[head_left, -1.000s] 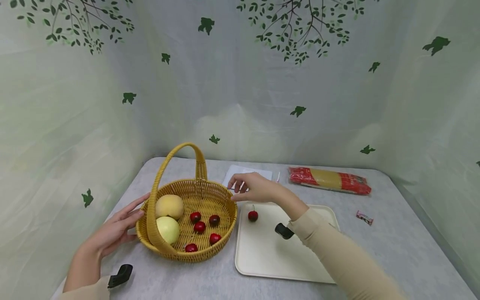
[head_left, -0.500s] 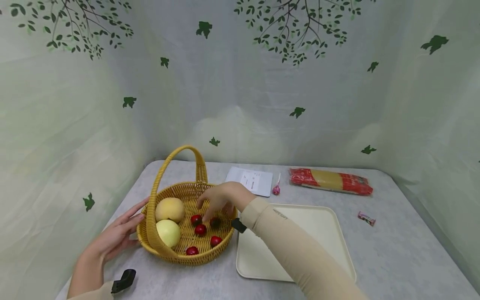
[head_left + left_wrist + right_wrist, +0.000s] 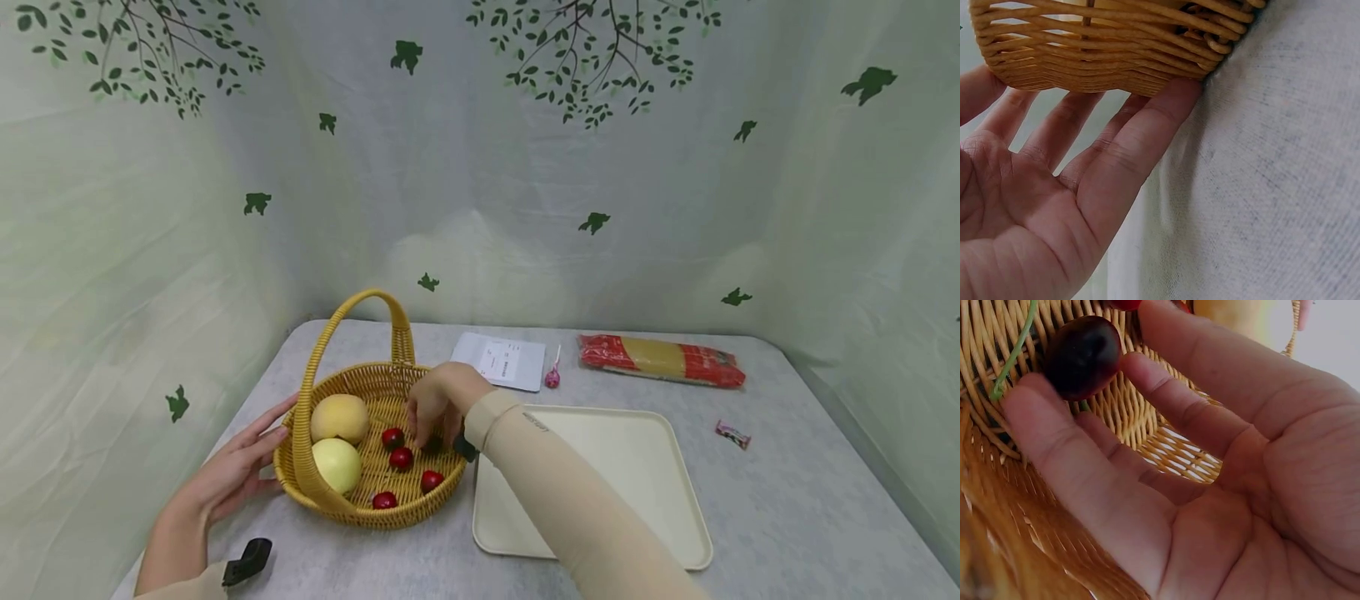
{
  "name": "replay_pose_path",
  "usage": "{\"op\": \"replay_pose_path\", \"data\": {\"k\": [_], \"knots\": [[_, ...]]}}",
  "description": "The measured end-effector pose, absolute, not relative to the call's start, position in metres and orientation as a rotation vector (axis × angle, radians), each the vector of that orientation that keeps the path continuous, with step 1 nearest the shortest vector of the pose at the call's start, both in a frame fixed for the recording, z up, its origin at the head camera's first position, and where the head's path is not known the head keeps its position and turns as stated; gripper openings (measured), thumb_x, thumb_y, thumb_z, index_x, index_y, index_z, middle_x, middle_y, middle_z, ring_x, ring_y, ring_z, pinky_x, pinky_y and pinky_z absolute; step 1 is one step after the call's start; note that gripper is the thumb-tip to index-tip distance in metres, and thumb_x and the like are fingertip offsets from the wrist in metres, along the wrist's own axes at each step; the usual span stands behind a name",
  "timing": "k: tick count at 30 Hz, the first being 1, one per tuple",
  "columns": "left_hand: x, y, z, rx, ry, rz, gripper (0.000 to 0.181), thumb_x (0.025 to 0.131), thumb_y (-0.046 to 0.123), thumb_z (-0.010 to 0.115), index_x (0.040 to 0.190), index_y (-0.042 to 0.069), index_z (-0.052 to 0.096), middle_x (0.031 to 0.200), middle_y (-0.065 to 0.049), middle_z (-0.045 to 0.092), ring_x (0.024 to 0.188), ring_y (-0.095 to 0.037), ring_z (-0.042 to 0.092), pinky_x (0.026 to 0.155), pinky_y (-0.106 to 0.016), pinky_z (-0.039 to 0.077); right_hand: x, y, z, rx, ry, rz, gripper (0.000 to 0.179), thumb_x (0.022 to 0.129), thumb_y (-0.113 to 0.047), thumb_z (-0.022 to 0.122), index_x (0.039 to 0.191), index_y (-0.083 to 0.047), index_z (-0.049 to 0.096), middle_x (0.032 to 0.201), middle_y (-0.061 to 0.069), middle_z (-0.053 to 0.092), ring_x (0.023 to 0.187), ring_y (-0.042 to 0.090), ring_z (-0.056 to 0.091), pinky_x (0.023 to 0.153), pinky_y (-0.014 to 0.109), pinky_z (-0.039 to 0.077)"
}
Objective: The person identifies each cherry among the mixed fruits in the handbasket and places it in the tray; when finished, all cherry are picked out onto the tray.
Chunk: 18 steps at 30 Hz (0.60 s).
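A yellow wicker basket [image 3: 375,518] with a tall handle holds a round yellow-orange fruit [image 3: 341,417], a pale green-yellow fruit [image 3: 337,466] and several red cherries [image 3: 401,458]. My left hand [image 3: 232,467] rests against its left side; in the left wrist view the fingertips touch the weave near the table. Inside, at the right, my right hand [image 3: 442,400] reaches down with bent fingers. The right wrist view has a dark cherry [image 3: 1083,357] between its fingertips, which touch its sides; a green stem [image 3: 1019,350] shows beside it.
A cream tray [image 3: 600,483] lies right of the basket, partly under the right sleeve. Behind are a white card [image 3: 501,360], a pink lollipop [image 3: 552,377] and a red-and-yellow packet [image 3: 660,360], seemingly pasta. A small wrapped candy [image 3: 732,434] lies far right.
My right hand has moved left from above the tray and down into the basket, onto the dark cherry. The left hand has stayed at the basket's side.
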<state>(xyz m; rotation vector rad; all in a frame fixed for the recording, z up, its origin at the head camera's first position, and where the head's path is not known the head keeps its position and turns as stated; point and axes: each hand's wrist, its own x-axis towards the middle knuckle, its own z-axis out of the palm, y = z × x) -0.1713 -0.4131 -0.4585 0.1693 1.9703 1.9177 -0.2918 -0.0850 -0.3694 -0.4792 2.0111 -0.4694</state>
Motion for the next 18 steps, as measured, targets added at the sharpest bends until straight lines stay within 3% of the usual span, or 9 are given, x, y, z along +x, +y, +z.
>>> {"op": "replay_pose_path", "data": {"k": [5, 9, 18], "knots": [[-0.171, -0.413, -0.458, 0.148, 1.996, 1.895, 0.062, 0.119, 0.031, 0.037, 0.174, 0.040, 0.008, 0.141, 0.039, 0.054, 0.127, 0.009, 0.059, 0.100, -0.048, 0.056, -0.293, -0.089, -0.374, -0.526, 2.030, -0.414, 0.014, 0.099, -0.011, 0.079, 0.110, -0.004, 0.075, 0.101, 0.005, 0.074, 0.110, 0.030, 0.079, 0.090, 0.035, 0.063], [-0.171, -0.413, -0.458, 0.135, 2.008, 1.885, 0.062, 0.119, 0.032, 0.037, 0.174, 0.039, 0.008, 0.141, 0.040, 0.053, 0.127, 0.009, 0.059, 0.101, -0.049, 0.056, -0.293, -0.091, -0.378, -0.576, 2.040, -0.419, 0.019, 0.097, -0.009, 0.081, 0.113, -0.002, 0.074, 0.095, 0.003, 0.074, 0.108, 0.028, 0.080, 0.088, 0.034, 0.064], [-0.172, -0.414, -0.460, 0.139, 1.994, 1.894, 0.062, 0.119, 0.032, 0.037, 0.174, 0.040, 0.009, 0.142, 0.041, 0.052, 0.128, 0.009, 0.058, 0.102, -0.051, 0.056, -0.289, -0.095, -0.385, -0.592, 2.089, -0.530, 0.014, 0.094, -0.003, 0.082, 0.104, -0.001, 0.073, 0.089, 0.003, 0.069, 0.095, 0.027, 0.078, 0.091, 0.038, 0.064]]}}
